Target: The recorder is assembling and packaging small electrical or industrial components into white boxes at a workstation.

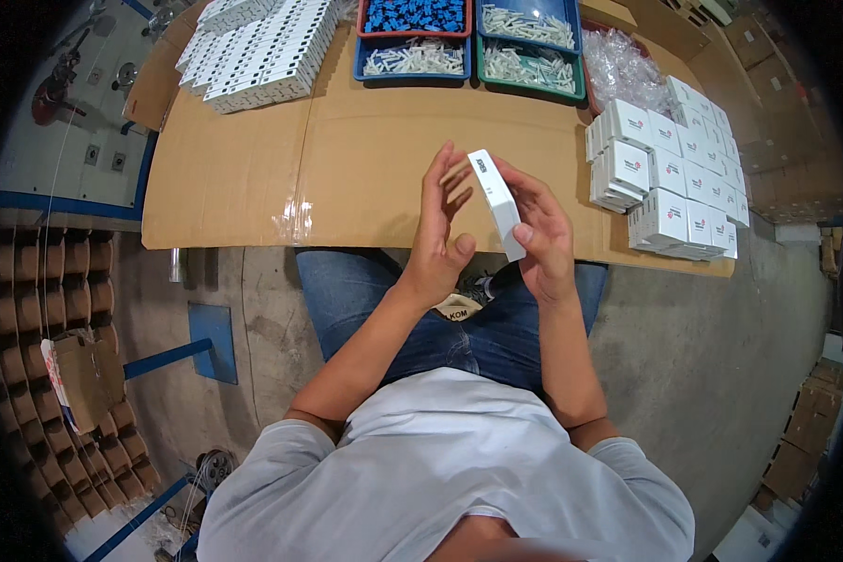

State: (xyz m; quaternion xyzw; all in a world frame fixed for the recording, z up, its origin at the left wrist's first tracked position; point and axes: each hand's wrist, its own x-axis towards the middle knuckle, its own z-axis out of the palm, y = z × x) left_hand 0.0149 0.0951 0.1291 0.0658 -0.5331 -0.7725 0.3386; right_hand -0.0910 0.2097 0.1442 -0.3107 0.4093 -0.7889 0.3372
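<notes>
A small white box (498,204) with dark print is tilted in front of me, above the table's near edge. My right hand (545,234) grips it, thumb on the near lower part and fingers behind its right side. To its left, my left hand (437,229) is raised with the fingers apart and nothing in it. A gap shows between the left palm and the box. Stacked white boxes (670,173) stand on the cardboard-covered table (365,178) to the right of my right hand.
Rows of white boxes (267,56) fill the table's far left. At the back, trays hold blue parts (415,16) and white plastic pieces (417,58). A green tray (532,91) sits beside clear plastic bags (620,70). Cardboard dividers (28,309) stand at my left.
</notes>
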